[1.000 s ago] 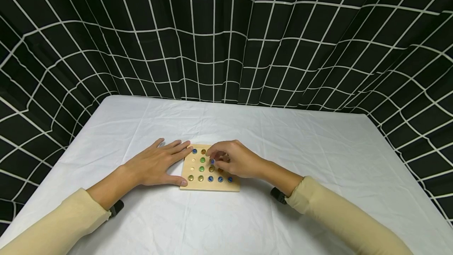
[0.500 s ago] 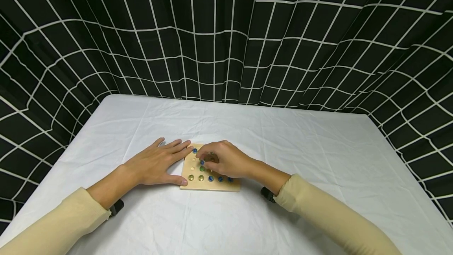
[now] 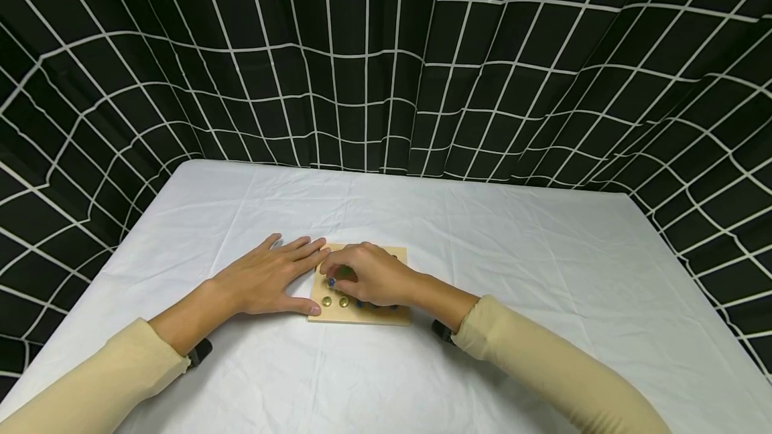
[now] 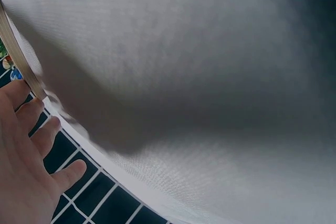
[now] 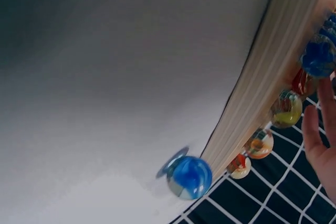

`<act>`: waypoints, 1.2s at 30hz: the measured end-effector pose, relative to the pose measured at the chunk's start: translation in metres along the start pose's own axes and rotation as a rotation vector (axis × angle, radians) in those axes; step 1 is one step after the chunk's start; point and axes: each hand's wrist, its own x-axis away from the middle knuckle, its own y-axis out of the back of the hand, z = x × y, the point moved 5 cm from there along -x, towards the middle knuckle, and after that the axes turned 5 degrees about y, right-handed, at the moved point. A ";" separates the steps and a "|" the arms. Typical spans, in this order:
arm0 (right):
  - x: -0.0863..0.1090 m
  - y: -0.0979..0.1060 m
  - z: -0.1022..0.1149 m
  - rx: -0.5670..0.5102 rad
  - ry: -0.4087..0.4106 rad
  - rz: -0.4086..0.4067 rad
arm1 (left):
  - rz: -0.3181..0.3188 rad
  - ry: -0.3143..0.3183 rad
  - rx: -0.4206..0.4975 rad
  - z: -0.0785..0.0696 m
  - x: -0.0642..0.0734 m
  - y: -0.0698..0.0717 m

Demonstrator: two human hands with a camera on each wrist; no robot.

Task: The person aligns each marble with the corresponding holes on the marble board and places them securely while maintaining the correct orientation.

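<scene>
My right hand (image 3: 376, 276) pinches a small blue marble (image 3: 331, 282) between thumb and fingers, low over the left column of a square wooden marble board (image 3: 362, 319). Flat on the cloth lies my left hand (image 3: 259, 280), fingers spread, with thumb and fingertips at the board's left edge. Two yellow-green marbles (image 3: 335, 302) sit in the front row; blue ones beside them are partly covered by my right hand, which hides most of the board's middle. In the right wrist view, fingers (image 5: 326, 129) show at the right beside several colored marbles (image 5: 286, 108) on the board.
Under everything is a table with a white cloth (image 3: 519, 253). Black curtains with a white grid (image 3: 386, 72) close off the back and sides. In the right wrist view, a blue-and-white marble (image 5: 189, 177) shows by one end of the board's edge.
My right hand has moved left across the board with the blue marble, from about the third column to the leftmost one. My left hand stays at the board's left edge.
</scene>
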 end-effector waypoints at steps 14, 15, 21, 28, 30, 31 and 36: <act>-0.005 -0.006 0.001 0.096 -0.003 0.004 | -0.004 -0.005 0.000 0.000 0.000 0.001; -0.005 -0.006 0.001 0.099 -0.003 0.003 | -0.002 -0.005 0.000 0.000 0.000 0.001; -0.006 -0.003 0.003 0.086 0.005 0.003 | 0.009 0.002 0.009 0.001 0.000 0.001; -0.001 0.004 -0.003 0.082 -0.015 -0.024 | 0.013 0.004 -0.004 0.002 0.000 0.004; 0.000 0.005 -0.005 0.075 -0.013 -0.033 | 0.018 0.008 -0.002 0.002 0.000 0.004; 0.000 0.006 -0.005 0.072 -0.010 -0.036 | 0.020 0.011 0.000 0.002 0.000 0.004; 0.001 0.009 -0.004 0.062 -0.014 -0.040 | 0.018 0.016 0.013 0.002 0.000 0.003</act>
